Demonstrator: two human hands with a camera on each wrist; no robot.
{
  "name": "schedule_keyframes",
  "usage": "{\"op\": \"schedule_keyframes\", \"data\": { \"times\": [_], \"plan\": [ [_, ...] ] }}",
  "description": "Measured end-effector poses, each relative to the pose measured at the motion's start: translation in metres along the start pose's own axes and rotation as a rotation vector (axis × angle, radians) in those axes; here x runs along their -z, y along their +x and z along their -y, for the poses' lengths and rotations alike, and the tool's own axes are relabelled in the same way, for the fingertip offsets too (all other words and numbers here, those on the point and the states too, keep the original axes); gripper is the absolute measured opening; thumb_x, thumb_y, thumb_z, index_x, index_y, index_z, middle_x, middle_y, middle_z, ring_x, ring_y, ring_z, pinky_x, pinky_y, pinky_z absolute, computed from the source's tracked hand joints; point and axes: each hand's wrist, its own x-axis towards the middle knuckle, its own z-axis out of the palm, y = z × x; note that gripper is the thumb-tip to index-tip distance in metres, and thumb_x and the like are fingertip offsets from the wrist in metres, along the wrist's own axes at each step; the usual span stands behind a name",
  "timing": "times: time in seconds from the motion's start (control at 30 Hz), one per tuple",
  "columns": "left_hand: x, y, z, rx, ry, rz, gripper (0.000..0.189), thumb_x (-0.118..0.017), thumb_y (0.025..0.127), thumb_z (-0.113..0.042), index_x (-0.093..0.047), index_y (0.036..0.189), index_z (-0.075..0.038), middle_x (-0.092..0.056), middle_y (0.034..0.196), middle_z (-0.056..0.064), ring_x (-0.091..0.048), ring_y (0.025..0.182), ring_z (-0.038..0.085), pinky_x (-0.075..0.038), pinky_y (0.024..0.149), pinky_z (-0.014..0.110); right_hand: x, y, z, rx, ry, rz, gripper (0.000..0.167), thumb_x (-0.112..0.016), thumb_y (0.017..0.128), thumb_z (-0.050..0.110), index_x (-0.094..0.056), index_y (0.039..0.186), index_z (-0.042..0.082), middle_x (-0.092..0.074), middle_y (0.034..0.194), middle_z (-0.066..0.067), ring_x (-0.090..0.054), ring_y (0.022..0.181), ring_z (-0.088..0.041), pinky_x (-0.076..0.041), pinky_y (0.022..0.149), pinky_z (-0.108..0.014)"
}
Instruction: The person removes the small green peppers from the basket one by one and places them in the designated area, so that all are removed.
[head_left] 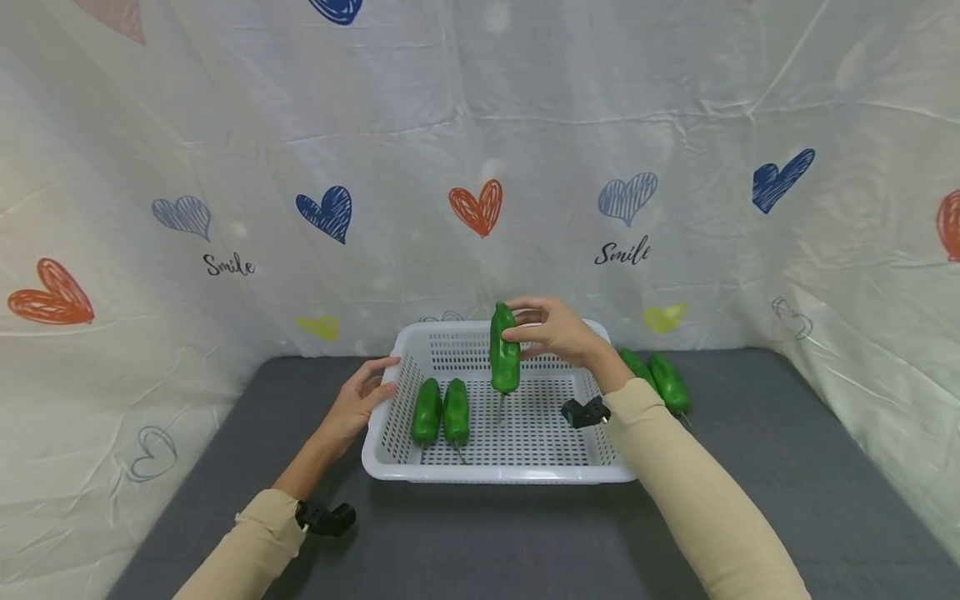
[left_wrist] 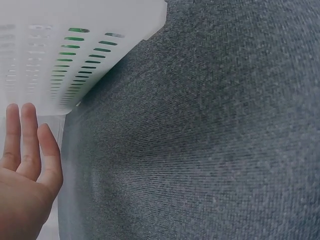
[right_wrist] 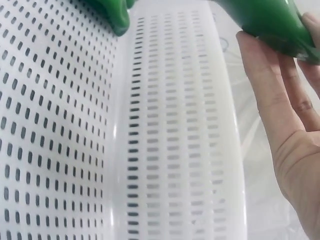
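Observation:
A white perforated plastic basket (head_left: 525, 474) stands on the dark table. Above its back half, my right hand (head_left: 553, 332) holds a green pepper (head_left: 505, 354) between thumb and fingers, stem pointing down. The right wrist view shows this pepper (right_wrist: 272, 22) at the top right, above the basket's slotted wall (right_wrist: 172, 130). My left hand (head_left: 365, 398) rests against the basket's left rim; in the left wrist view its fingers (left_wrist: 31, 142) reach up to the outer wall (left_wrist: 30, 65). Inside the basket at the left lie two more peppers, one (head_left: 427, 412) beside the other (head_left: 456, 412).
Right of the basket, one green pepper (head_left: 670, 383) lies on the dark grey tabletop (head_left: 480, 542), with another (head_left: 634, 363) partly hidden behind the right forearm. A pale curtain (head_left: 480, 108) printed with hearts hangs behind the table.

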Motion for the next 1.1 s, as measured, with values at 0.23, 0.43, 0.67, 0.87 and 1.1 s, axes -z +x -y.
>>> {"op": "schedule_keyframes", "data": {
  "times": [0.23,0.43,0.67,0.87,1.1],
  "plan": [
    [0.002,0.000,-0.001,-0.016,0.031,-0.009,0.049,-0.061,0.105,-0.016,-0.045,0.151,-0.008,-0.053,0.134,0.029,-0.065,0.102,0.028,-0.058,0.073,0.038,0.007,-0.010,0.010,0.000,0.029,0.009,0.055,-0.071,0.094,-0.002,-0.049,0.145,-0.003,-0.057,0.122,-0.026,-0.065,0.099,-0.033,-0.055,0.082,-0.055],
    [0.004,0.000,-0.002,0.004,0.033,0.002,0.051,-0.062,0.104,-0.019,-0.046,0.151,-0.008,-0.053,0.136,0.029,-0.064,0.106,0.029,-0.057,0.075,0.038,0.014,-0.017,0.021,0.015,-0.004,0.009,0.052,-0.072,0.094,-0.001,-0.052,0.142,-0.002,-0.058,0.120,-0.025,-0.065,0.098,-0.034,-0.056,0.080,-0.055],
    [0.007,0.001,-0.002,0.047,-0.033,0.036,0.054,-0.063,0.104,-0.020,-0.044,0.153,-0.011,-0.048,0.139,0.027,-0.063,0.107,0.031,-0.058,0.076,0.042,0.025,-0.030,0.032,0.039,-0.054,0.017,0.053,-0.071,0.094,0.000,-0.052,0.143,-0.002,-0.058,0.124,-0.025,-0.064,0.105,-0.035,-0.056,0.081,-0.054],
    [0.004,0.001,-0.002,0.078,-0.086,0.047,0.057,-0.062,0.105,-0.023,-0.040,0.155,-0.011,-0.044,0.144,0.027,-0.062,0.111,0.029,-0.056,0.082,0.040,0.041,-0.041,0.034,0.040,-0.081,-0.022,0.058,-0.072,0.094,0.001,-0.048,0.147,-0.003,-0.056,0.128,-0.025,-0.064,0.104,-0.032,-0.056,0.081,-0.053],
    [0.002,0.002,-0.002,0.076,-0.101,0.035,0.055,-0.061,0.105,-0.023,-0.040,0.155,-0.012,-0.044,0.144,0.025,-0.062,0.109,0.028,-0.056,0.081,0.040,0.063,-0.055,0.040,0.048,-0.081,-0.095,0.060,-0.070,0.095,-0.001,-0.044,0.149,-0.004,-0.055,0.131,-0.021,-0.063,0.106,-0.028,-0.056,0.081,-0.053]
  ]
}}
